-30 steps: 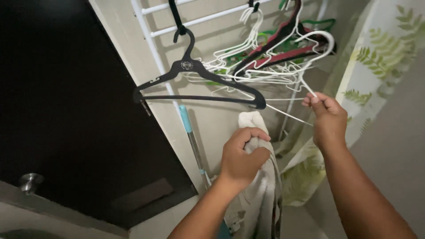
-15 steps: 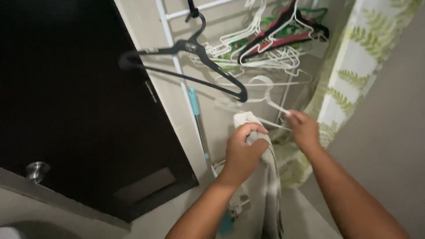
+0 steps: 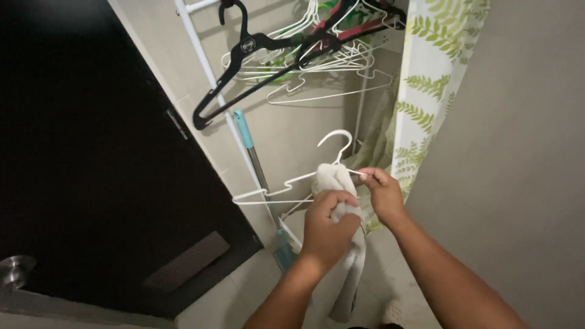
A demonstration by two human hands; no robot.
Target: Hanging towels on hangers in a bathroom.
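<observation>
1. Currently a person looks down at their own two bare hands, which work a pale towel onto a white wire hanger in front of a rack of hangers.
2. Left hand: the fingers are curled closed around a bunched fold of the towel, just under the hanger's hook.
3. Right hand: thumb and forefinger are pinched closed on the hanger's right shoulder wire, beside the towel.
4. Progress, as a judgement: the hanger is off the rack and in hand, and the towel's top is bunched over its neck. The towel is not spread along the wire, most of it hangs loose below the hands, and the loaded hanger is not on the white rail.
5. Above, a black hanger tilts from the rail, next to a tangle of white, red and green ones.
6. Labels and signs: the black hanger bears a small pale round mark near its neck, too small to make out. No packages or signs show.
7. A fern-print curtain hangs at right; a dark door fills the left; a teal-topped mop handle leans between.
</observation>
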